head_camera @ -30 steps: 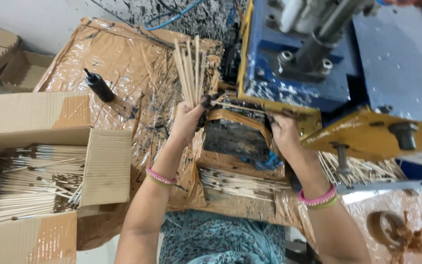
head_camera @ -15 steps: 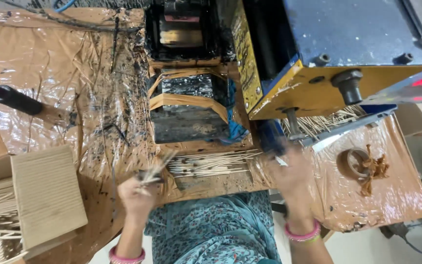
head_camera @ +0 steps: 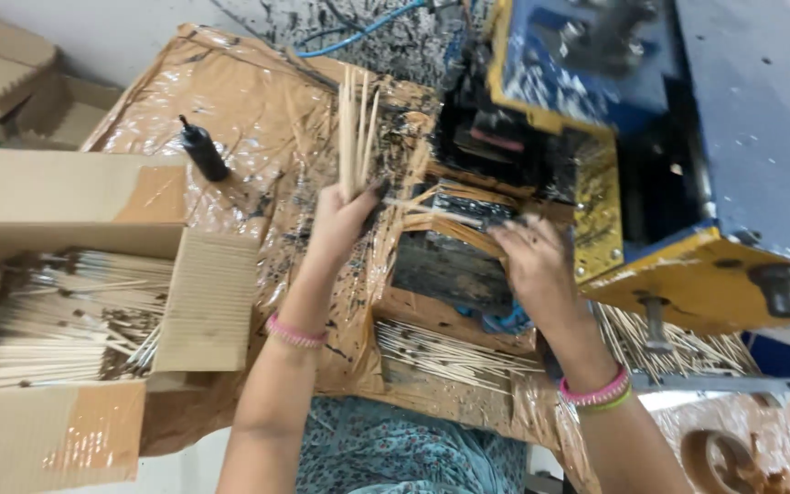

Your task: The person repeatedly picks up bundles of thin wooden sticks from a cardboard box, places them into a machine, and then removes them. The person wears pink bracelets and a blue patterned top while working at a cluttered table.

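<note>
Your left hand (head_camera: 345,220) is clutching a fanned stick bundle (head_camera: 356,128) upright, ready to draw from; your right hand (head_camera: 528,261) is seemingly pressing flat-fingered on the machine tray (head_camera: 454,242)

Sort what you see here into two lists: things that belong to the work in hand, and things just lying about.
In use:
left hand gripping a bundle of thin sticks
right hand at the machine's feed tray
blue and yellow machine

Lying about:
open cardboard box of sticks
black bottle
loose sticks below the tray
blue hose
</note>
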